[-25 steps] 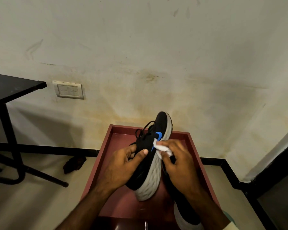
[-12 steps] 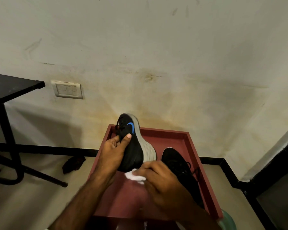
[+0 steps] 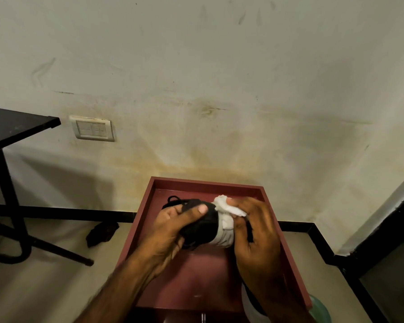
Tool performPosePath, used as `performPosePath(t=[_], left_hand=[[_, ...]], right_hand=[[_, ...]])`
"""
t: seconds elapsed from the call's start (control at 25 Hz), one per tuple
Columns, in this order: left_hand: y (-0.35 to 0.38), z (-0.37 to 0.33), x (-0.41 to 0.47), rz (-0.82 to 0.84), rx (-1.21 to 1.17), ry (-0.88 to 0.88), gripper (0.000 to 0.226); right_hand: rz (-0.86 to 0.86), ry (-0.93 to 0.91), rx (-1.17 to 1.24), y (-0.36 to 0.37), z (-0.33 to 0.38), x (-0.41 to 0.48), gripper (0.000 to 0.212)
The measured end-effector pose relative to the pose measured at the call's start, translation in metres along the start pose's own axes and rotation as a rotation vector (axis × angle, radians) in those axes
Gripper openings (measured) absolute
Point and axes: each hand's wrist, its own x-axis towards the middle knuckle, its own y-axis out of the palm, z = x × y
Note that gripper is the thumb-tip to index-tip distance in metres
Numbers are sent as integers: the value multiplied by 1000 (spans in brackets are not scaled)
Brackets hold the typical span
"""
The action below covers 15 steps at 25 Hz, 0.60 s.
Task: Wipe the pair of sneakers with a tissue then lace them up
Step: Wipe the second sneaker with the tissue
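A black sneaker [image 3: 203,227] with a grey-white sole is held just above the dark red tray-like table top [image 3: 196,283]. My left hand [image 3: 173,231] grips its black upper from the left, thumb across the top. My right hand [image 3: 254,231] presses a crumpled white tissue [image 3: 229,207] against the sole end of that sneaker. Its black laces [image 3: 173,199] hang loose at the far side. The second sneaker [image 3: 252,306] lies under my right forearm, mostly hidden; only a bit of its pale sole shows.
The red table top has a raised rim [image 3: 208,183] and stands against a stained wall. A black desk [image 3: 14,127] with metal legs is at the left, a dark rag [image 3: 102,233] on the floor beside it. A green round object [image 3: 320,306] shows at the bottom right.
My left hand has brought the sneaker down and turned it on its side. My right hand moved up from the table top and now presses the tissue on the sole end, covering the second sneaker.
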Motion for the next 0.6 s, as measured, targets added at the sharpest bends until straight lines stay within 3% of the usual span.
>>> performPosePath(t=[0.16, 0.28, 0.36, 0.44, 0.6], left_hand=[[5, 0, -7, 227, 378, 98, 41], [9, -7, -9, 159, 793, 370, 10], [8, -7, -6, 83, 996, 536, 28], [8, -1, -2, 24, 994, 606, 37], [17, 0, 1, -156, 901, 635, 34]], right_hand=[[-44, 73, 41, -10, -6, 17, 34], [-30, 40, 63, -15, -3, 26, 45], [-18, 36, 60, -17, -2, 30, 47], [-14, 32, 25, -18, -2, 32, 40], [82, -77, -97, -19, 1, 29, 39]])
